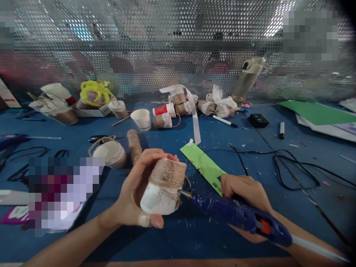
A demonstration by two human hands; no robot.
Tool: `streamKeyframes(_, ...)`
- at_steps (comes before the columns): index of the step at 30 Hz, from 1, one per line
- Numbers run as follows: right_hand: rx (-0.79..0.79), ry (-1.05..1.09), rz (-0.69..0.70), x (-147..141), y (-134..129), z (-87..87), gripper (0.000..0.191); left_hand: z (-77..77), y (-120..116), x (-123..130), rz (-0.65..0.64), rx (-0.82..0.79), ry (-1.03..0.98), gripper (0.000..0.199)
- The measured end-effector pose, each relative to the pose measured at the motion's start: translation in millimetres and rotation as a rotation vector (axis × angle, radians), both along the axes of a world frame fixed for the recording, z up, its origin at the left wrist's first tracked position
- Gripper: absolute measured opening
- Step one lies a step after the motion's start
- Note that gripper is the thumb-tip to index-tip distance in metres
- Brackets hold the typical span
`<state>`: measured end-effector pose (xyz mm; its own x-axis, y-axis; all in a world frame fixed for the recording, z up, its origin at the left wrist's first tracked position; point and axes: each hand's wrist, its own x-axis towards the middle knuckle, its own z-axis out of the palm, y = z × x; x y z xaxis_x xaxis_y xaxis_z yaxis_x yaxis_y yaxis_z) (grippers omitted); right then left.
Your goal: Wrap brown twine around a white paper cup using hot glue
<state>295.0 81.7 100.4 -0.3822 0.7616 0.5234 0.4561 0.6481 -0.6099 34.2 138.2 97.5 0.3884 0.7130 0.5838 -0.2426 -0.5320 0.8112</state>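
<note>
My left hand point(130, 193) is wrapped round a paper cup point(160, 198), tilted on its side. Twine point(168, 173) winds round about half of the cup, and the rest of it shows white. A strip of tape or bandage covers part of my left thumb. In my right hand point(244, 189) is a blue glue gun point(222, 207), gripped by its handle, with a glue stick point(319, 248) sticking out behind. The gun's metal nozzle touches or nearly touches the cup beside the lowest twine. A loose twine end curls at the cup's right side.
A green paper strip point(204, 163) lies beyond the cup. A ball of twine point(134, 144) and a twine-handled cup point(111, 154) stand left of it. Several decorated cups point(182, 105) line the back near a perforated metal screen point(172, 48). A black cord point(292, 178) loops at right, below a water bottle point(247, 81).
</note>
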Motion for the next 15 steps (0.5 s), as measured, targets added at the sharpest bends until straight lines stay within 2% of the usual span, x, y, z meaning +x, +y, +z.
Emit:
streamKeyframes(5,-0.055,0.012,0.02,1.4,-0.5,-1.6,0.025,-2.3,0.4,-0.7,0.023,-0.001,-0.031,0.086)
streamKeyframes(11,-0.054,0.038,-0.02,0.9,-0.6,-6.2,0.026,-1.6,-0.5,0.3,-0.001,-0.033,-0.031,0.084)
streamKeyframes(15,-0.086,0.06,0.048,2.1,0.2,-7.5,0.024,-0.8,0.6,1.9,-0.027,-0.01,-0.006,0.086)
